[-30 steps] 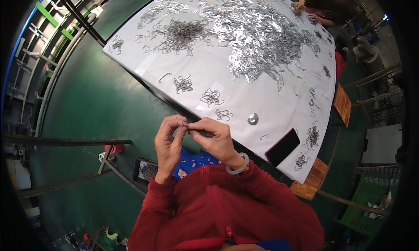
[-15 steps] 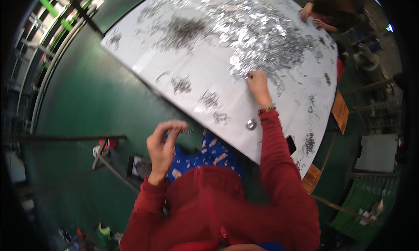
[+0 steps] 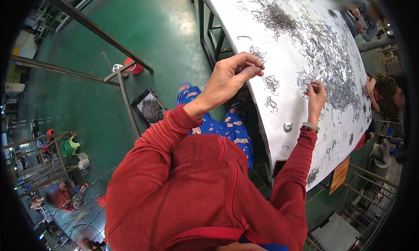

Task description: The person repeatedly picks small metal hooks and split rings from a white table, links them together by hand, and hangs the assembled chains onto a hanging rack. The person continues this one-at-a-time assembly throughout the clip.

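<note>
My left hand (image 3: 227, 78) is over the table's near edge, thumb and forefinger pinched together. A thin dark bent wire piece shows at its fingertips. Close under that hand lie small heaps of wire pieces (image 3: 271, 83). My right hand (image 3: 317, 102) is closed in a pinch at the near side of a wide, shiny pile of small bent metal pieces (image 3: 334, 61). What its fingers hold, if anything, is too small to make out. A separate darker heap (image 3: 276, 16) lies farther off on the white table (image 3: 273, 116).
A round silver object (image 3: 287, 127) and a dark phone (image 3: 279, 167) lie near my right forearm. Other people's hands (image 3: 370, 88) are at the far table side. On the green floor stand a tray of wire pieces (image 3: 150, 109), a red container (image 3: 134, 66) and a metal frame (image 3: 124, 96).
The view has turned, so the table now appears farther right. My left hand has risen from above my lap to the table's edge, still pinching. My right hand remains beside the shiny pile.
</note>
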`<state>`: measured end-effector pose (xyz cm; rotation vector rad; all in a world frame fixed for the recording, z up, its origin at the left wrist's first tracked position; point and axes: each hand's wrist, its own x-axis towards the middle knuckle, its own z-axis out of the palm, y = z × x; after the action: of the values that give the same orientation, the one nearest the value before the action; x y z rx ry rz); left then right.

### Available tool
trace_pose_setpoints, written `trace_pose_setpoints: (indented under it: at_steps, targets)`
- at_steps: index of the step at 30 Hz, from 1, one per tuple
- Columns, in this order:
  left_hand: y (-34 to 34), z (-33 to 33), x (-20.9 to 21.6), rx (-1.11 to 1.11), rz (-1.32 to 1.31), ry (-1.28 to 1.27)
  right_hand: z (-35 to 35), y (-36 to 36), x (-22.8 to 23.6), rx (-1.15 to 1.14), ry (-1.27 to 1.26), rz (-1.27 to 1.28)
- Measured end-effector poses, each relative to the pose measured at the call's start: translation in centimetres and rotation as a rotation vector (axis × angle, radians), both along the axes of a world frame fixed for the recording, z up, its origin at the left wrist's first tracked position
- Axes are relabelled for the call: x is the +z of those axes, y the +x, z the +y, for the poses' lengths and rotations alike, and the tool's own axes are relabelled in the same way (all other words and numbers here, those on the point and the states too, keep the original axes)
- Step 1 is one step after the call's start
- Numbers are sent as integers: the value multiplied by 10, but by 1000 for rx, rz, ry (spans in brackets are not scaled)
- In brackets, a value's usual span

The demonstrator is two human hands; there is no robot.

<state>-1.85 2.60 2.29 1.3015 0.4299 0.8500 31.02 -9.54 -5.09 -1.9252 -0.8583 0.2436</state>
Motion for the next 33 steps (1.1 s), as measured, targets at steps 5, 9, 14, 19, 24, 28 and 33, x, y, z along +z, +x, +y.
trace_pose_setpoints:
  at_steps: [5,9,14,19,24,28,33]
  targets:
    - [0,1,-12,40,89,94,16,-87,51,339,387,441]
    - [-1,-4,-18,83,217,293,31,-153,69,414,360,596]
    - [0,-9,-24,29,235,269,32,-192,79,366,334,523]
    - [2,-2,-35,30,293,339,29,-199,75,273,337,506]
    - [5,-2,-47,51,332,312,34,-201,61,226,385,495]
    - [15,9,-53,188,139,186,34,-202,56,246,466,612]
    - [71,123,-70,272,468,370,31,-201,52,284,496,779]
